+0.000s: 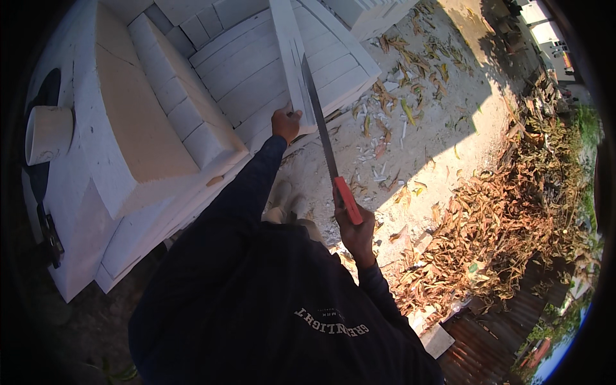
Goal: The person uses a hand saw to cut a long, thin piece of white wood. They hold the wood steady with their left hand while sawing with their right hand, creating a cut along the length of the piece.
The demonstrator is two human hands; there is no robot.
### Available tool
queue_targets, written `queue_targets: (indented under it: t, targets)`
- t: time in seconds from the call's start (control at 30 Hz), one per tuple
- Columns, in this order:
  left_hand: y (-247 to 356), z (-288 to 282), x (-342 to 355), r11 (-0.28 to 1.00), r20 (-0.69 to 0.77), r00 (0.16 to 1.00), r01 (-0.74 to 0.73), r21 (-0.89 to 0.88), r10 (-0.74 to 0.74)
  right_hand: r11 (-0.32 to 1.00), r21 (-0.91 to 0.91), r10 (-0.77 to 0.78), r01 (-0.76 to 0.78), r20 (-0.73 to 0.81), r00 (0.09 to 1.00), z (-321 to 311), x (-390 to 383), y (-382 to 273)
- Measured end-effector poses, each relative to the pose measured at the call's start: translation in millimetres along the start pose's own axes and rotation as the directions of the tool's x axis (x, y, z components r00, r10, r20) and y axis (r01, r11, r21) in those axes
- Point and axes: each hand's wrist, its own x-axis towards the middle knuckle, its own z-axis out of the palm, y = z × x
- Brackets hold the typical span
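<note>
My left hand (287, 126) grips the lower end of a long, narrow white block strip (286, 38), which lies across a low stack of white blocks (244, 77). My right hand (356, 230) is closed on the red handle of a handsaw (319, 115). The saw's long blade runs up along the right side of the strip, its tip lying over the strip's upper part. Whether the teeth are cutting into it I cannot tell.
More white blocks (138, 141) stand at the left, with a white cylinder (48, 133) among them. Dusty ground (417, 128) with white chips and leaves lies to the right, beside a heap of dry leaves (487, 237) and rusty corrugated metal (500, 327). My feet (289, 202) are below.
</note>
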Motion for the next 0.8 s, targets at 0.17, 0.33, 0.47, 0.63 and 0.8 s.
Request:
queue_targets:
  t: [0.17, 0.33, 0.47, 0.63, 0.8]
  targets:
    - [11.3, -2.0, -4.2, 0.998, 0.026, 0.997, 0.068, 0.006, -0.068, 0.999, -0.028, -0.021, 0.020, -0.008, 1.000, 3.3, 3.7, 1.2]
    - [15.0, -5.2, -6.6, 0.998, 0.045, 0.997, 0.063, -0.015, -0.062, 0.998, -0.040, -0.049, 0.050, 0.029, 0.998, 4.4, 22.3, -5.2]
    - [3.9, -1.3, -3.1, 0.998, -0.004, 0.999, 0.043, -0.050, -0.044, 0.973, -0.207, -0.079, 0.104, 0.126, 0.989, -1.0, 31.0, -2.1]
    - [13.5, 0.0, -2.8, 0.993, 0.037, 0.994, 0.105, 0.046, -0.107, 0.852, -0.469, -0.198, 0.232, 0.121, 0.973, 18.8, 21.9, -11.9]
    - [6.2, -1.4, -3.5, 1.000, -0.011, 1.000, 0.022, 0.001, -0.022, 0.960, -0.201, -0.178, 0.195, 0.100, 0.979, 7.6, 22.8, -5.9]
